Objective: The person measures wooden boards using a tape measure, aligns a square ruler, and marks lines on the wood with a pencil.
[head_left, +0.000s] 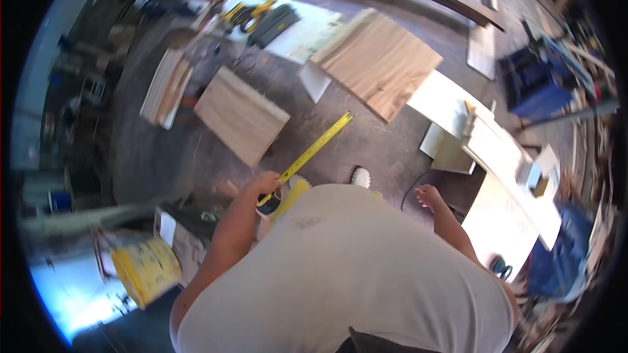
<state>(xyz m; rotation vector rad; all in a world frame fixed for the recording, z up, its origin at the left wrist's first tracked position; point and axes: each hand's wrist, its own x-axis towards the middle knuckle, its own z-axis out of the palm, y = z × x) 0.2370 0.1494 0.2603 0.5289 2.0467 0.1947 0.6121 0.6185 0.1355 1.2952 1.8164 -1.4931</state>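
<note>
My left hand [266, 183] is wrapped round a tape measure [269, 204] with a dark and yellow case. Its yellow blade [315, 147] is pulled out and stretches up and forward over the floor, its free end in the air short of a large wooden board [379, 62]. Nearer that hand is a smaller wooden board [241, 116], apart from the blade. Out to the side hangs my right hand [428, 197], fingers loosely bent and nothing visible in them. It is nearest to a pale worktable at the right.
A yellow and black power tool [250, 16] lies on a white sheet ahead. Boards rest on the pale worktable [500, 222], with a sander-like tool [500, 267] at its near end. A yellow bucket [147, 271] stands at left, stacked wood [166, 88] beyond, a blue bin [533, 82] at right.
</note>
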